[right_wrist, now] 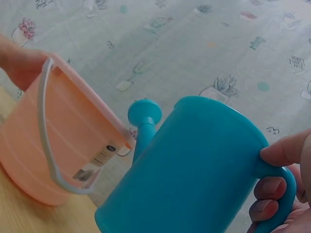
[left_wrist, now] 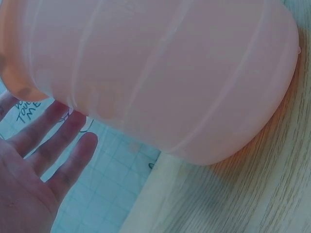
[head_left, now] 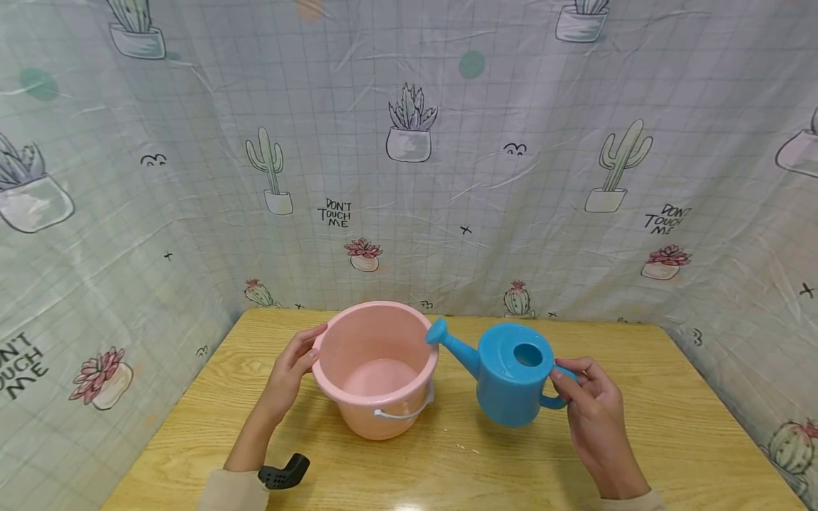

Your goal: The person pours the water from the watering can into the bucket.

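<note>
Head view: here's your right hand [head_left: 594, 408], grasping the blue watering can by its loop handle [head_left: 553, 402], fingers curled around it, and the right wrist view confirms that hold. Across on the pink bucket's left side, your left hand [head_left: 290, 372] has its fingertips at the rim. Over to the left wrist view: at least 3 fingers [left_wrist: 75, 162] reach out fairly straight and spread, touching rather than clenching.

Out we go to the watering can [head_left: 508, 390] itself, just right of the bucket [head_left: 367, 419], its spout [head_left: 463, 355] aimed back that way. From above, the spout's round head [head_left: 437, 331] overlaps the bucket's right rim; whether they touch, you can't tell, nor whether the can's base meets the table.

And the bucket stands upright, mouth up, its pale bail handle [head_left: 409, 413] slung low across the near right side. In the right wrist view there's a label [right_wrist: 99, 162] on its wall. Nearer you than the bucket, a black curved piece [head_left: 284, 473] sits at your left cuff [head_left: 233, 490]. Under the bucket spreads the wood-grain table [head_left: 383, 475]; behind it hangs the cactus-print curtain [head_left: 486, 270].
</note>
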### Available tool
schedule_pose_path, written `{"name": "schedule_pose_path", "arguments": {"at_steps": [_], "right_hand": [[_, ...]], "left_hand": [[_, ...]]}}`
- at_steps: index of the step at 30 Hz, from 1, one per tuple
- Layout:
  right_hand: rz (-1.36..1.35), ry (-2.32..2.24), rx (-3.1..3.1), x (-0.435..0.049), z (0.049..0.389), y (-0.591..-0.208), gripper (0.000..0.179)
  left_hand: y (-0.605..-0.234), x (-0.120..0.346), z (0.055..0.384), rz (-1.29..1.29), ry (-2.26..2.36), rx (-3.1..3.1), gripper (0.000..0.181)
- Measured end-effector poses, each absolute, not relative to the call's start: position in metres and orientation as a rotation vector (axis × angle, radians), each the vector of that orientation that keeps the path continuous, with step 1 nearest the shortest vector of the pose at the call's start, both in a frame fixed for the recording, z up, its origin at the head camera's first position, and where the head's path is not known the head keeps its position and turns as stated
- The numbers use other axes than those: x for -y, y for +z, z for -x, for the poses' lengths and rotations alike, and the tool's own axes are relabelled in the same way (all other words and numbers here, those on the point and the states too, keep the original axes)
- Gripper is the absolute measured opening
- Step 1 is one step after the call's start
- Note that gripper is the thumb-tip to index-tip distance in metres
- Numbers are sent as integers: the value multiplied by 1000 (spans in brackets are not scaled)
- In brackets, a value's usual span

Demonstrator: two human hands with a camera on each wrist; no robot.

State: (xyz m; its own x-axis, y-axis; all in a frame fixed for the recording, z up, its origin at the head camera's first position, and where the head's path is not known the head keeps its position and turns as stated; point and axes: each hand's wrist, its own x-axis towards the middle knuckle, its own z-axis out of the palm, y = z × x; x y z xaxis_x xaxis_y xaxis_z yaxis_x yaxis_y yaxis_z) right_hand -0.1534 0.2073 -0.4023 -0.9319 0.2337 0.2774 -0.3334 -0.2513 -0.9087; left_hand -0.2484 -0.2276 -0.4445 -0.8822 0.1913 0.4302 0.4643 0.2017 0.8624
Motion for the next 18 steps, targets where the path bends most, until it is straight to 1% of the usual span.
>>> {"name": "schedule_pose_path", "arguments": {"at_steps": [18], "right_hand": [[-135,2222,1649,-204,151,-401,18]], "left_hand": [[-446,229,249,626,-1735,2252,40]]}}
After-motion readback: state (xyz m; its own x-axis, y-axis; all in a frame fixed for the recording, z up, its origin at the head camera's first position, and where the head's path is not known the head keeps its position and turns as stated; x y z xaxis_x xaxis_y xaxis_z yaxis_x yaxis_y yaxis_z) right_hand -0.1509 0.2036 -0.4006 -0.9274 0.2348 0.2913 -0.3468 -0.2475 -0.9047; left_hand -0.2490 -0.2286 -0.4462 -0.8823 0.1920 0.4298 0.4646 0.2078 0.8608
